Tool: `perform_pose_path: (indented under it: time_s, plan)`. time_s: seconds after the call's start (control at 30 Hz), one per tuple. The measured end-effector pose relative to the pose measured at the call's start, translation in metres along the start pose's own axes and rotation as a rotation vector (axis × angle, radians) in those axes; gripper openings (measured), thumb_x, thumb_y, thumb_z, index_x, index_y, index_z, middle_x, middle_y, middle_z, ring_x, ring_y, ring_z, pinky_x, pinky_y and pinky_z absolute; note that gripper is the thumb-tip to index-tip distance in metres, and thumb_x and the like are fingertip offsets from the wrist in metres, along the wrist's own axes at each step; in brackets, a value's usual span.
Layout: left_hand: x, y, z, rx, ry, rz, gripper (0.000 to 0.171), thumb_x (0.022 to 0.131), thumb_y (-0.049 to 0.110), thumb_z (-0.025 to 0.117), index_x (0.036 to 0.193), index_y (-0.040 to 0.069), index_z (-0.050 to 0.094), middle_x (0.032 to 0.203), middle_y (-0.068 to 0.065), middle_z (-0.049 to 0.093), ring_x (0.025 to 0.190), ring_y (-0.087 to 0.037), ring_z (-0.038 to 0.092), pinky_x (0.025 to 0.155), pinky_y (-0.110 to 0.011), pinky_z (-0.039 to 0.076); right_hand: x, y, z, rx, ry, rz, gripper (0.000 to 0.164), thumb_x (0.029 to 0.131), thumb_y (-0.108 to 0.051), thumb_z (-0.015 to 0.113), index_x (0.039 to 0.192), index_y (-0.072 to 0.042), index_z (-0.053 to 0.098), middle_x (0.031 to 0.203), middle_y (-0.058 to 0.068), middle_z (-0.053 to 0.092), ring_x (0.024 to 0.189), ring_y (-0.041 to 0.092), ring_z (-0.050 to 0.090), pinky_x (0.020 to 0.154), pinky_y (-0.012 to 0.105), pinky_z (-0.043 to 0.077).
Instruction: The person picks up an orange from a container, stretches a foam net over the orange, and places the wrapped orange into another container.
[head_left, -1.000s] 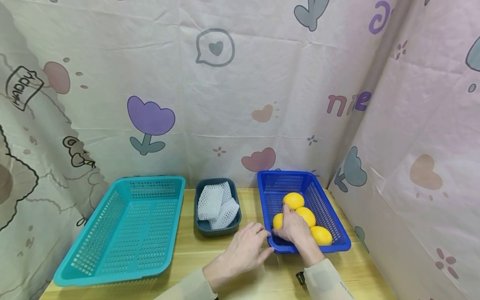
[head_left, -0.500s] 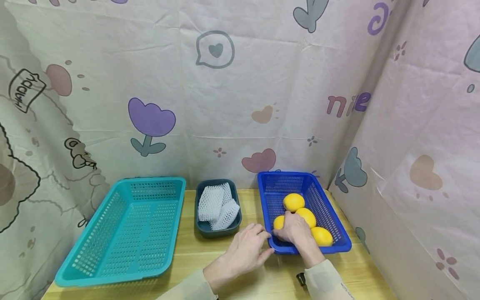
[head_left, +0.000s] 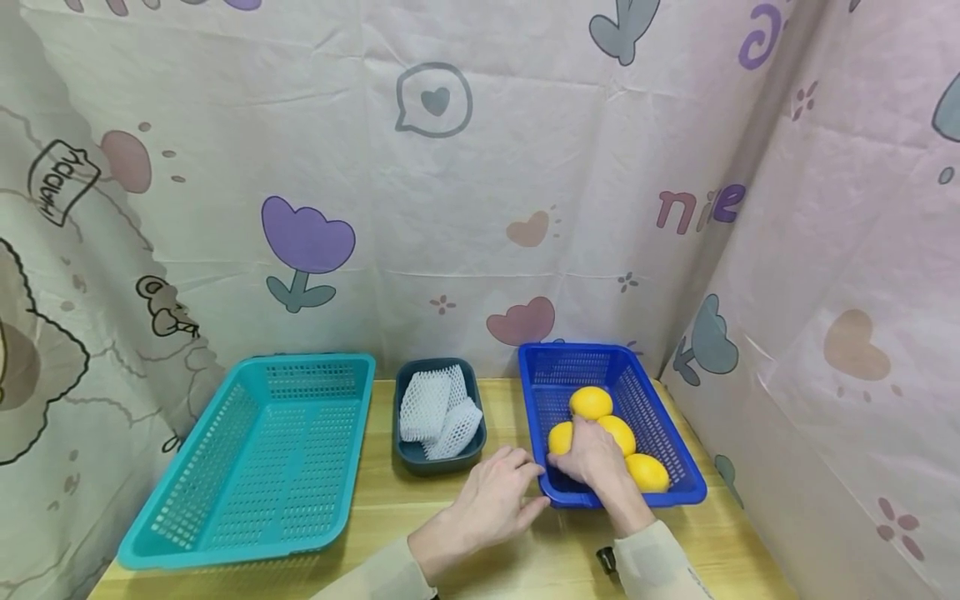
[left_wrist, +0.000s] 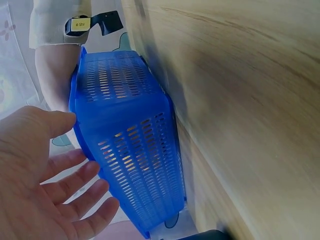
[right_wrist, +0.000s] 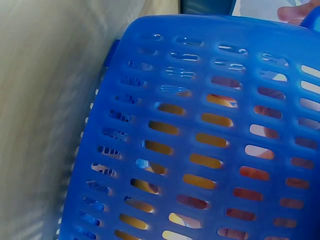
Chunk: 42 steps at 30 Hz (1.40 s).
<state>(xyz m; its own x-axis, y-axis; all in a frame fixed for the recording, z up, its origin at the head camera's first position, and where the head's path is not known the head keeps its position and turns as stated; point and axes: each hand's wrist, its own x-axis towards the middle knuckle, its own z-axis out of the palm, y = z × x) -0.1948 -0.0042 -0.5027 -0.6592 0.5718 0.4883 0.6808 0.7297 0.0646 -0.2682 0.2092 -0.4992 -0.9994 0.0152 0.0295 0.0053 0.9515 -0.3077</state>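
In the head view, several yellow lemons [head_left: 591,403] lie in a blue slotted basket [head_left: 531,392] on the right. My right hand [head_left: 596,457] reaches down into it, thumb and fingers on either side of the left lemon [head_left: 560,437]; its fingertips are partly hidden. My left hand [head_left: 497,498] rests at the basket's near left corner, with fingertips and thumb right at the rim. The left wrist view shows that hand's fingers [left_wrist: 75,190] loosely bent beside the basket's wall [left_wrist: 120,107]. Through the slots of the basket [right_wrist: 200,127], the right wrist view shows patches of yellow and skin.
A larger turquoise basket [head_left: 300,442] stands on the left of the wooden table [head_left: 375,500]. Between the baskets, a dark teal tub [head_left: 420,465] holds white foam net sleeves [head_left: 426,404]. Patterned cloth [head_left: 465,192] hangs behind and at the sides.
My right index finger, earlier stretched toward the far lemon, has drawn back and bent beside the left lemon. The left hand stays at the rim. The head view has shifted slightly.
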Motion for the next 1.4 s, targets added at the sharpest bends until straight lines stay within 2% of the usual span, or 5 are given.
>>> perform_pose_path:
  time_s: [0.23,0.7,0.93,1.17,1.4]
  plan:
    - [0.0,-0.001,-0.002,0.008,-0.023,-0.015,0.042,0.097,0.048,0.085,0.125,0.016,0.083,0.122,0.004,0.081,0.111,-0.014,0.073,0.089,-0.028,0.065,-0.003,0.0,-0.002,0.088,0.183,-0.058,0.09,0.083,-0.037,0.091,0.155,0.002,0.055,0.136,0.028,0.07,0.102,0.04,0.07,0.097,0.062,0.064]
    - [-0.002,-0.014,-0.009,-0.054,-0.055,-0.088,0.038,0.097,0.047,0.085,0.122,0.018,0.082,0.115,0.005,0.081,0.106,-0.015,0.073,0.087,-0.03,0.065,-0.012,-0.008,-0.008,0.171,0.384,-0.154,0.083,0.081,-0.036,0.092,0.15,-0.005,0.057,0.139,0.024,0.069,0.094,0.039,0.071,0.081,0.054,0.065]
    - [-0.003,-0.029,-0.021,-0.092,-0.017,-0.111,0.035,0.098,0.044,0.083,0.121,0.018,0.081,0.113,0.003,0.081,0.103,-0.018,0.072,0.087,-0.033,0.064,-0.019,-0.015,-0.017,0.235,0.435,-0.202,0.085,0.081,-0.035,0.094,0.151,-0.007,0.056,0.135,0.021,0.071,0.096,0.036,0.071,0.08,0.05,0.065]
    - [-0.005,-0.039,-0.034,-0.09,-0.014,-0.145,0.038,0.099,0.045,0.082,0.125,0.017,0.079,0.121,0.0,0.082,0.11,-0.021,0.076,0.098,-0.04,0.065,-0.027,-0.028,-0.025,0.336,0.455,-0.246,0.085,0.076,-0.033,0.1,0.146,-0.007,0.06,0.126,0.017,0.075,0.096,0.031,0.072,0.079,0.044,0.062]
    - [-0.011,-0.046,-0.04,-0.091,0.028,-0.185,0.039,0.098,0.046,0.083,0.125,0.017,0.08,0.116,0.001,0.083,0.105,-0.02,0.074,0.084,-0.036,0.066,-0.035,-0.039,-0.025,0.422,0.441,-0.288,0.082,0.074,-0.029,0.102,0.144,-0.009,0.063,0.125,0.013,0.077,0.097,0.028,0.072,0.082,0.041,0.061]
